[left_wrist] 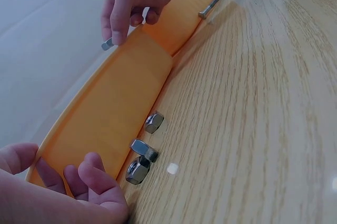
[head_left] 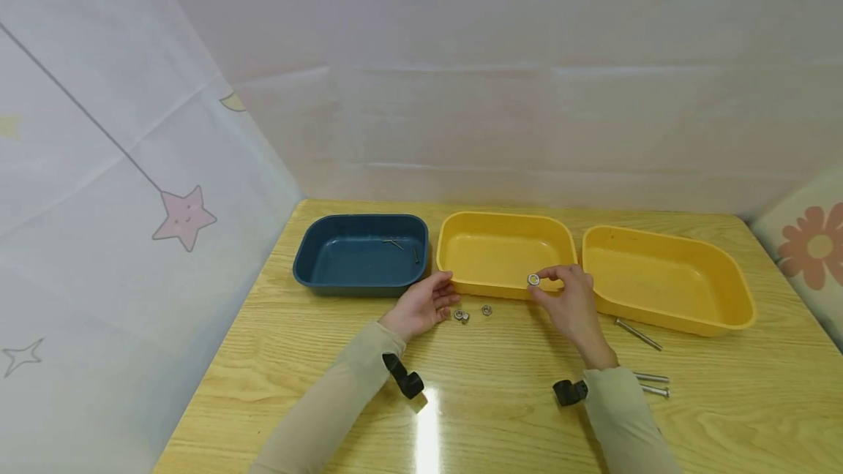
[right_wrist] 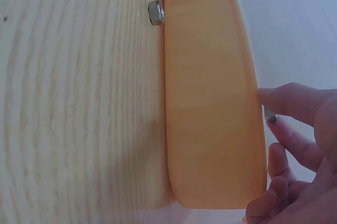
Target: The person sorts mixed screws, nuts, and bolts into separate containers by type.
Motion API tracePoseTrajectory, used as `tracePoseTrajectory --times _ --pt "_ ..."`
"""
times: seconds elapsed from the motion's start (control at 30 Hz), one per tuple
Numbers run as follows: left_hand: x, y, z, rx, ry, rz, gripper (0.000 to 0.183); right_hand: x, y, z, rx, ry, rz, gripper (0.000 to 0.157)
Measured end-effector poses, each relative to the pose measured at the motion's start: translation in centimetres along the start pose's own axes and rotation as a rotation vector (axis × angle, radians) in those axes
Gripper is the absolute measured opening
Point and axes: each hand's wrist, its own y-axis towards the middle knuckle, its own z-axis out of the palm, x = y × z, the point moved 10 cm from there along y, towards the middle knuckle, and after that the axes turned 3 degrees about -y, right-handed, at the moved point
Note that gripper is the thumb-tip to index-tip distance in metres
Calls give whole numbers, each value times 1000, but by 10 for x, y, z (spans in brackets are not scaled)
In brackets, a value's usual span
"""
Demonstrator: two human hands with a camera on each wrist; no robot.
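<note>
A hex nut [head_left: 533,280] is pinched between the thumb and index finger of my right hand [head_left: 570,307], over the front rim of the middle yellow bin [head_left: 507,288]. In the right wrist view the nut [right_wrist: 269,114] shows partly behind that rim. My left hand [head_left: 424,306] is at the bin's front left corner. The left wrist view shows its thumb [left_wrist: 21,155] and index finger on either side of the rim, the other fingers loosely curled. Beside it on the table lie two nuts [left_wrist: 138,170] touching each other and a third nut [left_wrist: 154,122] slightly apart.
To the left stands a dark blue bin [head_left: 316,280] with several small screws [head_left: 395,243] inside. A second yellow bin [head_left: 691,324] stands at the right. One long bolt [head_left: 639,333] lies before it, and two more bolts [head_left: 652,377] lie close to my right sleeve.
</note>
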Motion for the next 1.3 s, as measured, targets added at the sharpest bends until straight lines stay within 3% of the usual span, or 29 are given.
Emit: tracePoseTrajectory --times 0.5,1.3 --pt "1 3 -1 -11 -3 -16 16 0 2 0 51 -9 16 30" --pt "2 4 -2 -15 -1 -13 14 -1 2 0 59 -12 24 34"
